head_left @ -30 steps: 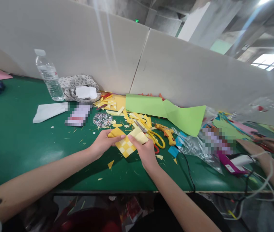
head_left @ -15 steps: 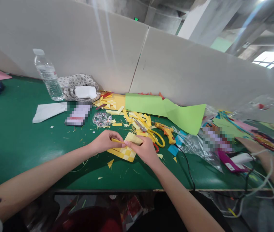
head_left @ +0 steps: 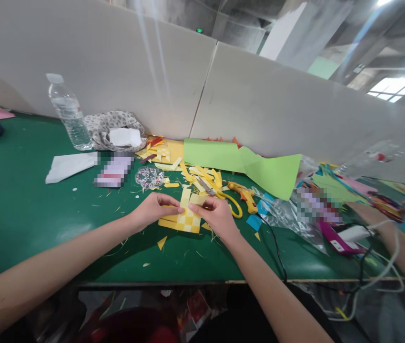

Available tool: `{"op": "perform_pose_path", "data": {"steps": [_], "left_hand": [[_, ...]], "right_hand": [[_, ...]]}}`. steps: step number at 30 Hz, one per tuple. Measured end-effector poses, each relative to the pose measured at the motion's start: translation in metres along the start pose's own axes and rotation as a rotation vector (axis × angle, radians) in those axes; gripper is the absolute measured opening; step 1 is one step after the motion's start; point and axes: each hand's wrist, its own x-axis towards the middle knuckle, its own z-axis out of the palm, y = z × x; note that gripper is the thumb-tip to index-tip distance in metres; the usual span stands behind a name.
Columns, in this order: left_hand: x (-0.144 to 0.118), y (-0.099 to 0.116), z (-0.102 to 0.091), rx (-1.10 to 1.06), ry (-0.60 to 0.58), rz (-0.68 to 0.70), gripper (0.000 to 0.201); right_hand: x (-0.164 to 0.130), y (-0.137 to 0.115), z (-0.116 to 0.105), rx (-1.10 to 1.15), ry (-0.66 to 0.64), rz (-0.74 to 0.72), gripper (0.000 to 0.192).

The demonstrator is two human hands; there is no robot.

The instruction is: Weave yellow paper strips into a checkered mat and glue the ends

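Observation:
A small piece of woven paper [head_left: 187, 222], checked in pale and deeper yellow, is held just above the green table. My left hand [head_left: 156, 209] pinches its left side, thumb and fingers closed on the strips. From the right, my right hand [head_left: 216, 214] grips the upper right part, with its thumb on a pale strip. Loose strip ends stick up between the two hands. Just beyond my right hand lie scissors [head_left: 236, 206] with yellow handles, partly hidden, and a yellow glue gun [head_left: 243, 194]. A yellow paper triangle [head_left: 162, 243] lies below the weave.
Yellow paper scraps [head_left: 202, 176] and green sheets [head_left: 213, 155] lie behind my hands. A water bottle [head_left: 69, 114], a phone [head_left: 115, 170] and a patterned cloth bag [head_left: 116, 119] stand or lie left. Plastic wrap [head_left: 295, 219], cables and a co-worker's arm [head_left: 384, 228] are at right.
The woven paper has been turned flatter, so more of its checks show. My hands have spread slightly apart at the top, and pale strips now stand up between them.

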Motion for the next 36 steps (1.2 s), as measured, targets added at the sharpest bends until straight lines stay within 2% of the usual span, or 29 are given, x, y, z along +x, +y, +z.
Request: {"op": "perform_pose_path", "data": {"steps": [7,12,17,23,30,36], "left_hand": [[-0.001,-0.001,0.0,0.002,-0.022,0.019,0.017],[-0.001,-0.001,0.001,0.049,-0.065,0.07,0.02],[-0.001,-0.003,0.002,0.056,-0.031,0.055,0.022],[-0.001,-0.002,0.003,-0.003,-0.072,0.018,0.019],[-0.001,-0.003,0.005,-0.06,-0.07,-0.021,0.023],[-0.002,-0.002,0.004,-0.1,-0.044,-0.028,0.023]], "right_hand": [[-0.003,-0.002,0.006,-0.052,0.059,-0.08,0.02],[-0.004,-0.002,0.01,-0.046,0.04,-0.092,0.02],[0.006,0.001,0.003,0.101,0.018,-0.011,0.029],[0.009,0.001,0.002,0.18,0.023,0.048,0.025],[0.006,-0.002,0.004,0.19,0.086,0.061,0.029],[0.004,-0.007,0.003,0.174,0.01,0.095,0.042]]}}
